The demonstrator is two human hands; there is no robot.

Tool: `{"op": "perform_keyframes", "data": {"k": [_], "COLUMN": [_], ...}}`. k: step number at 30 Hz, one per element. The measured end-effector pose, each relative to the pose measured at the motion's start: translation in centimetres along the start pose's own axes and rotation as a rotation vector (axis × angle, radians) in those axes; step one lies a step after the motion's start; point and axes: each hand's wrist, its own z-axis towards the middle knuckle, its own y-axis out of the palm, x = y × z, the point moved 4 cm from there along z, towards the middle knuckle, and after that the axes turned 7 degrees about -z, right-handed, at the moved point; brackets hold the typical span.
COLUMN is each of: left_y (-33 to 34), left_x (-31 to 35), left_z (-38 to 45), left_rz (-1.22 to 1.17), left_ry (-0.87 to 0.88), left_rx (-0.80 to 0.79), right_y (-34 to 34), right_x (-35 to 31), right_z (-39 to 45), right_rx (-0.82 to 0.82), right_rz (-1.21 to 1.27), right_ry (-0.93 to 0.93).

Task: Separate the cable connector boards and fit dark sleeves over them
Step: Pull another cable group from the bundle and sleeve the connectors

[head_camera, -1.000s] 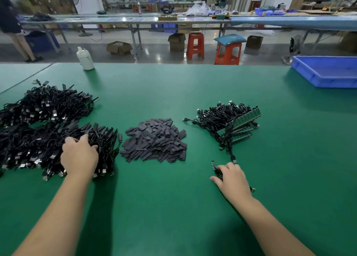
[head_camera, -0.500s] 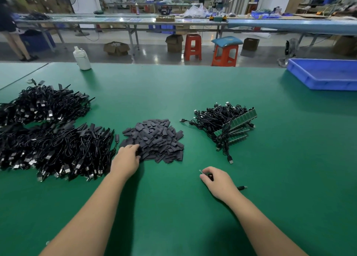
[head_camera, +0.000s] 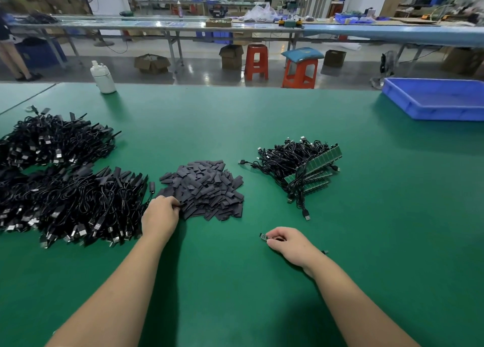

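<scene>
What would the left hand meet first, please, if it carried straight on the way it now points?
Almost at once the pile of dark sleeves: the left hand points up-right, fingertips already at its near-left edge, apparently touching.

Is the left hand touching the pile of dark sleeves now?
Touching. In the head view, the left hand has its fingertips on the near-left edge of the pile of dark sleeves, with no gap visible.

Far left edge: white plastic bottle (head_camera: 103,78), upright on green table (head_camera: 262,116)
Far right: blue tray (head_camera: 434,103)
Floor beyond: two orange stools (head_camera: 256,61), cardboard boxes (head_camera: 152,63)
</scene>
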Motion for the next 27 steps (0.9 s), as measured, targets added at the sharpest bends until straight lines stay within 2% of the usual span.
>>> {"op": "perform_keyframes", "data": {"k": [3, 5, 9, 14, 19, 24, 27], "left_y": [-0.9, -1.0, 0.9, 4.8, 5.7, 4.4, 4.0], "left_x": [1.1, 2.6, 6.3, 8.6, 8.5, 9.5, 11.0], "left_z": [-1.4, -2.7, -5.6, -9.1, -9.5, -10.4, -11.8], "left_rz": [-0.009, -0.050, -0.085, 0.076, 0.036, -0.035, -0.103], "left_ry": [0.152, 0.252, 0.390, 0.672, 0.729, 0.722, 0.785], "left_rx": [0.179, 0.194, -0.006, -0.204, -0.260, -0.120, -0.023], "right_y": [0.0, -0.1, 0.1, 0.1, 0.1, 0.2, 0.6], "right_x": [0.1, 0.0, 0.0, 0.0, -0.3, -0.8, -1.4], "right_z": [-0.1, 0.0, 0.2, 0.7, 0.8, 0.8, 0.6], "right_rx": [-0.002, 0.016, 0.023, 0.041, 0.051, 0.077, 0.001], "right_rz": [-0.028, -0.056, -0.079, -0.082, -0.205, -0.134, 0.020], "right_ry": [-0.007, -0.005, 0.003, 0.013, 0.006, 0.016, 0.041]}}
